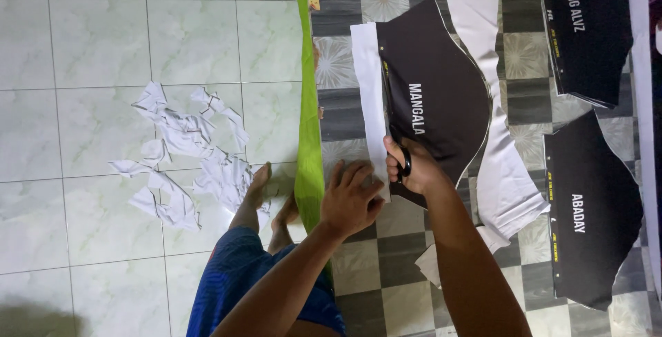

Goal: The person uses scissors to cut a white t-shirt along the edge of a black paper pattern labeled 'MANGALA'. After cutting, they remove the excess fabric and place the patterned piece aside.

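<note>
Black curved printed sheet (441, 95) lay on the checkered worktop (358, 289), white margin strip (369, 102) still attached along its straight edge, nearest the green worktop edge (308, 137). Right hand (414, 168) was closed through the handles of the scissors (396, 120), blades running up the seam between black print and white strip. Left hand (350, 200) lay flat, fingers spread, pinning the strip near the handles, gripping nothing. Main risk, as I judged it: the left hand only pinned the near end, so the far end of the strip could lift or skew and pull the cut into the black area. Fingertips sat close to the blade line too; a slip could nick them. More black printed pieces (586, 26) and loose white offcuts (507, 178) lay just beside the sheet, so an edge could snag under the blades. Scraps (183, 164) lay on the tile floor (83, 47) by the bare feet (258, 192): slip hazard.
</note>
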